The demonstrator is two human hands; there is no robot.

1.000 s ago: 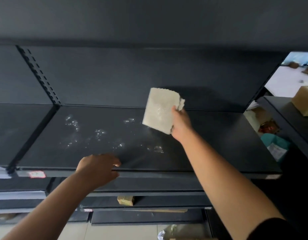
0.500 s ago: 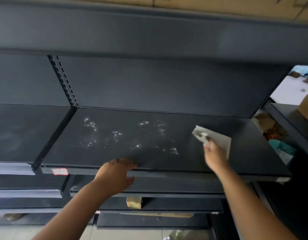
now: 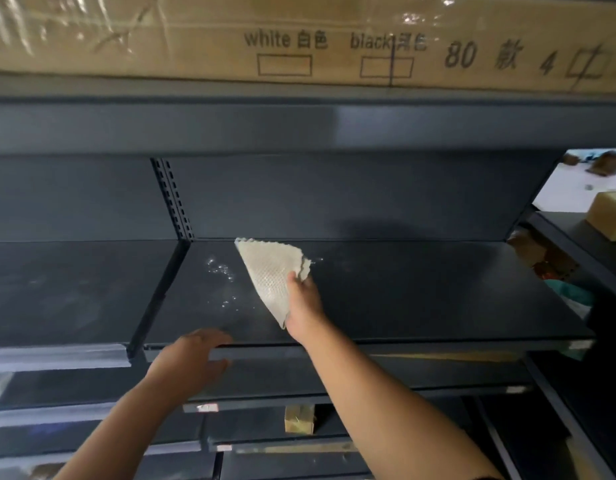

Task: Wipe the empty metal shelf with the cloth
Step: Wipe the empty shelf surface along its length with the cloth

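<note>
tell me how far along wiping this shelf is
Done: the right half of the metal shelf looks dark and spot-free. In hand: the right hand grips the cloth mid-shelf, while the left hand rests on the front edge. Left: white droplets show on the left part, beside the cloth, so roughly halfway, I'd judge.

Shelf (image 3: 420, 289): dark painted metal, matt and smooth, with a dull sheen right of the right hand (image 3: 304, 306). Cloth (image 3: 270, 275) held in that hand: pale grey fabric, waffle-textured, scalloped edge. Left of it, glistening wet specks (image 3: 220, 268) on the metal. High above the hand, carton (image 3: 195, 46): brown matt cardboard under glossy, crinkled plastic film.
</note>
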